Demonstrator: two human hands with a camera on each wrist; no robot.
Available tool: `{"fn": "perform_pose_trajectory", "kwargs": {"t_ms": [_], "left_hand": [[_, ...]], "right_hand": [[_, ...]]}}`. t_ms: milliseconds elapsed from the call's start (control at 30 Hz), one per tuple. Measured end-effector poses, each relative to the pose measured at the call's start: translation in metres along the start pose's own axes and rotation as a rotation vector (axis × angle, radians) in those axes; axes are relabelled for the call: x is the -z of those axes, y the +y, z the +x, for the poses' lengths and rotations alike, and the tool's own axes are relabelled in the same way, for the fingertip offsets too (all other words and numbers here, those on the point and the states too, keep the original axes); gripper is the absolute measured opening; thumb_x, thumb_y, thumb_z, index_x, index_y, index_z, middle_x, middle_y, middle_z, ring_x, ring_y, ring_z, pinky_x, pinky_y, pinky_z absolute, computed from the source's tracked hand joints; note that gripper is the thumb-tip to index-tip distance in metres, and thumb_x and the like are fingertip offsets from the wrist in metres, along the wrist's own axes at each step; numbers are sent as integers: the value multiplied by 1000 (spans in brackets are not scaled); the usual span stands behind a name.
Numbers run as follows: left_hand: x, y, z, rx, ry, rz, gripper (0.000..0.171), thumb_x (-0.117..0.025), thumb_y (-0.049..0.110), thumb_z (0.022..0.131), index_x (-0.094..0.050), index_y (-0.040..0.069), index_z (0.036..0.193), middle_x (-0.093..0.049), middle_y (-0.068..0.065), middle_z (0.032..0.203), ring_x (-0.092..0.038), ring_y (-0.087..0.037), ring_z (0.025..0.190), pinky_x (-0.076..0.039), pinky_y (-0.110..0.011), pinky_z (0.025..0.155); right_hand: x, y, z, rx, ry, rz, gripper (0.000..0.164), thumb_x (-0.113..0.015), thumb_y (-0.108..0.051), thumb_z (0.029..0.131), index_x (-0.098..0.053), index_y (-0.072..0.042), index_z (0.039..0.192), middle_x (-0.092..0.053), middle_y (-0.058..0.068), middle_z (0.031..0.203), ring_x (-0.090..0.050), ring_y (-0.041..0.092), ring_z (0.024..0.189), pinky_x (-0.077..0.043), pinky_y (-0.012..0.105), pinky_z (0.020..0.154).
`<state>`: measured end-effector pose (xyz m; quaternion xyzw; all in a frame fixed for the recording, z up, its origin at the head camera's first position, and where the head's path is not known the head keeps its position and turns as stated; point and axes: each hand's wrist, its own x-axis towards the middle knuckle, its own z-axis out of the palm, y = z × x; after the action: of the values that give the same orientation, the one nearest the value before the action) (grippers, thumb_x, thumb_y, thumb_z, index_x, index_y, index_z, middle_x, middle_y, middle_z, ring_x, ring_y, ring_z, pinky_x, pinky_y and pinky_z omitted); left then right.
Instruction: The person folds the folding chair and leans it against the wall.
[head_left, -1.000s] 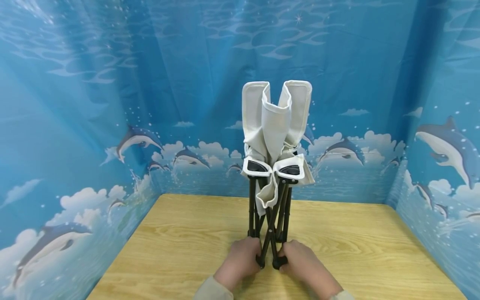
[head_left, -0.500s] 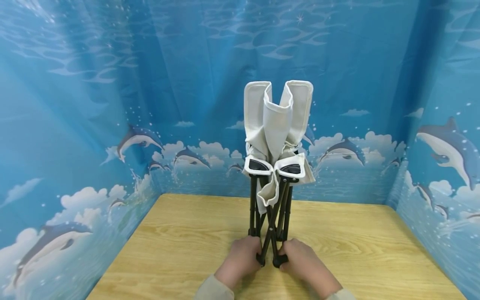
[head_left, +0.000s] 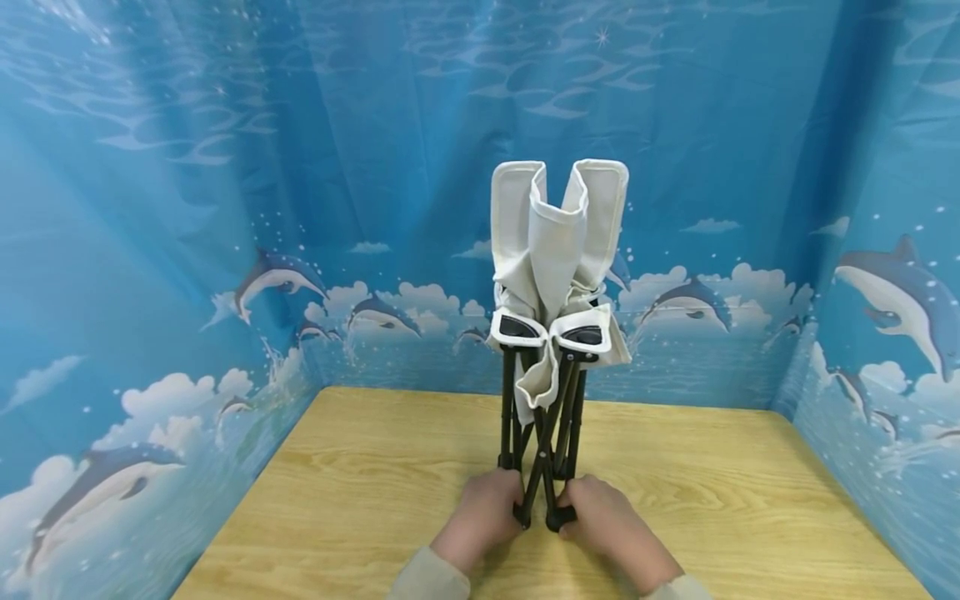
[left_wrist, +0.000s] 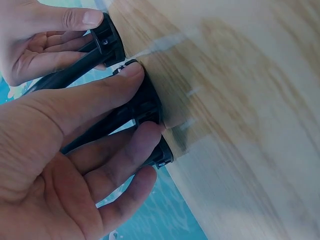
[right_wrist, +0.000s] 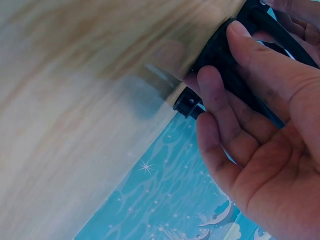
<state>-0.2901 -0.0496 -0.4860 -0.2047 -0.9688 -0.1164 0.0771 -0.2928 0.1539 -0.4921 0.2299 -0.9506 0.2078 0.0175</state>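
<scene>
A folding camping chair (head_left: 557, 250) with a pale fabric seat and black crossed legs (head_left: 542, 454) stands upright and folded narrow on the wooden table (head_left: 375, 467). My left hand (head_left: 487, 507) grips a black foot at the left, near its front leg. The left wrist view shows its thumb and fingers pinching the black plastic foot (left_wrist: 147, 100). On the other side, my right hand (head_left: 603, 517) holds the right foot (head_left: 558, 518) low down, thumb and fingers curled on it in the right wrist view. The fingers partly hide both feet.
A blue curtain (head_left: 420, 208) printed with dolphins and clouds encloses the table at the back and both sides. The table's back edge lies just behind the chair's legs.
The chair and both hands have shifted very slightly up and to the right in the head view. Both hands keep their grip, and the chair's folded shape looks the same.
</scene>
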Motion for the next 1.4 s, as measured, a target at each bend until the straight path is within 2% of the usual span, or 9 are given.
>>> {"fn": "perform_pose_trajectory", "kwargs": {"t_ms": [167,433,767,1133,1400], "left_hand": [[-1,0,4,8,10,-20,30,-94,13,63,-66,17,73,-63,8,68,-51,-5,61,-45,-24,56],[1,0,9,28,-17,-49,29,-94,10,64,-67,15,74,-63,8,66,-51,-7,58,-46,-25,56],[-1,0,13,33,-4,-48,30,-92,8,62,-65,17,71,-62,8,68,-52,-7,61,-46,-27,57],[3,2,14,61,-44,-59,30,-92,5,63,-65,16,71,-60,8,64,-50,-7,58,-48,-26,57],[5,4,15,79,-74,-61,31,-91,3,63,-63,15,71,-59,7,63,-49,-8,57,-44,-26,55]], "right_hand": [[0,0,2,-6,22,2,26,-96,-11,69,-79,-7,89,-76,6,91,-71,30,87,-60,51,79],[1,0,6,-18,18,16,28,-96,-10,70,-78,-3,91,-76,11,93,-71,33,90,-59,55,84],[0,7,10,-11,8,19,28,-96,-10,70,-79,-4,91,-77,9,92,-72,32,88,-61,52,83],[0,7,10,-20,-2,20,27,-95,-10,70,-79,-4,90,-77,9,91,-72,31,88,-60,53,83],[0,6,11,-36,-6,30,29,-96,-9,71,-77,-3,92,-76,10,93,-71,32,89,-60,54,85]]}}
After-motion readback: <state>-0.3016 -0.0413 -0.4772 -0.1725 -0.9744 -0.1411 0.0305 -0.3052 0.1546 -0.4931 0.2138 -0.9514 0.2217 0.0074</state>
